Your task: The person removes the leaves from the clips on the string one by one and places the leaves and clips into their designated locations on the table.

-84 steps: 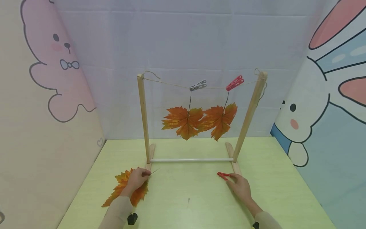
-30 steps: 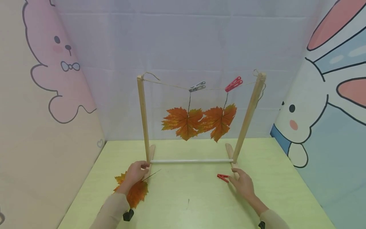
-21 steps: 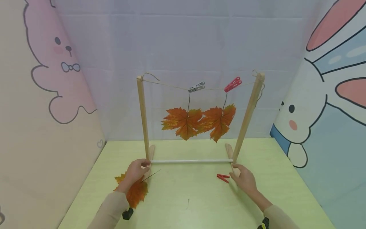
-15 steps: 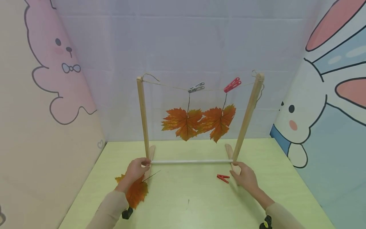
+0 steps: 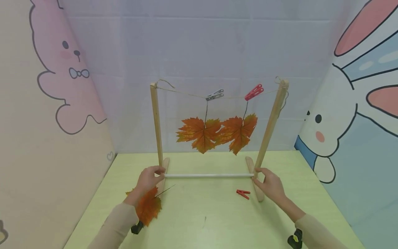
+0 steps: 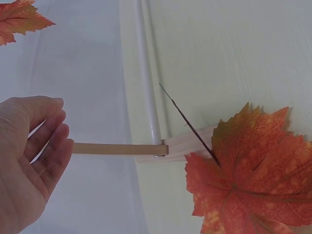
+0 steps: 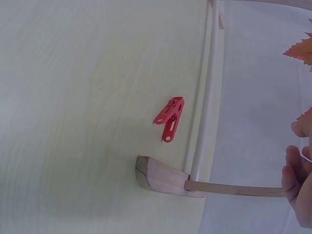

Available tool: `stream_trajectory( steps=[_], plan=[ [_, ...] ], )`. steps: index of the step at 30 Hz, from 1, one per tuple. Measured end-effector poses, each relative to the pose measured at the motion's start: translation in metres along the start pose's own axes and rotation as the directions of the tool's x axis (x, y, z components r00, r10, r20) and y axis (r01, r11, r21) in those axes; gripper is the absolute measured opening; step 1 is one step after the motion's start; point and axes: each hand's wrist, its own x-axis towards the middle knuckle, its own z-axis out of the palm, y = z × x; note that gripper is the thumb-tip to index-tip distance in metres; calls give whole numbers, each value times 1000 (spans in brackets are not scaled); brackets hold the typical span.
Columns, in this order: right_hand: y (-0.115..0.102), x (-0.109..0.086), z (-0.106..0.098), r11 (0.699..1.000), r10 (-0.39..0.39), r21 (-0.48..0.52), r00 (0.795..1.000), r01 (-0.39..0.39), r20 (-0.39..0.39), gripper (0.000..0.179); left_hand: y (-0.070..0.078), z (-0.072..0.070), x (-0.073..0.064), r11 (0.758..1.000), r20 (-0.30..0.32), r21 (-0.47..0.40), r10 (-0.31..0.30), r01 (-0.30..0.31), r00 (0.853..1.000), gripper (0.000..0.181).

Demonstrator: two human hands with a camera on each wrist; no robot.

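A wooden stand has a left post [image 5: 156, 124] and a right post [image 5: 270, 129], with a string stretched between their tops. My left hand [image 5: 150, 180] is in front of the lower left post, its fingers loosely bent. My right hand [image 5: 273, 183] is similarly bent at the lower right post. In the wrist views, neither the left hand [image 6: 29, 151] nor the right hand [image 7: 302, 170] visibly grips its post. An orange leaf [image 5: 149, 209] lies below my left hand, its thin stem pointing right. A red clothespin [image 5: 243, 194] lies on the table, left of my right forearm.
A grey clothespin [image 5: 214, 95] and a pink clothespin [image 5: 254, 92] sit on the string. Below them hang two orange leaves, the left leaf [image 5: 199, 133] and right leaf [image 5: 237, 133], overlapping. A white rod [image 5: 208, 175] joins the posts low down.
Both hands have let go, the left of the leaf's stem and the right of the red clothespin, which now lies on the table. Both hands have risen to the lower posts.
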Motion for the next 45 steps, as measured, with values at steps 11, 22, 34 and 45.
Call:
stream_trajectory(
  steps=[11,22,34,45],
  plan=[
    [-11,21,-17,994,-112,-6,993,112,-39,36,28,-28,21,994,-32,51,101,-100,994,20],
    [-29,45,-41,977,-210,-46,973,206,-93,35,63,-54,41,977,-29,85,197,-194,980,22],
    [-40,64,-55,953,-302,-37,943,300,-137,36,100,-70,58,961,-76,91,270,-263,960,25],
    [-52,80,-66,917,-399,-46,903,397,-160,36,128,-73,68,962,-130,44,273,-270,953,25]
  ],
)
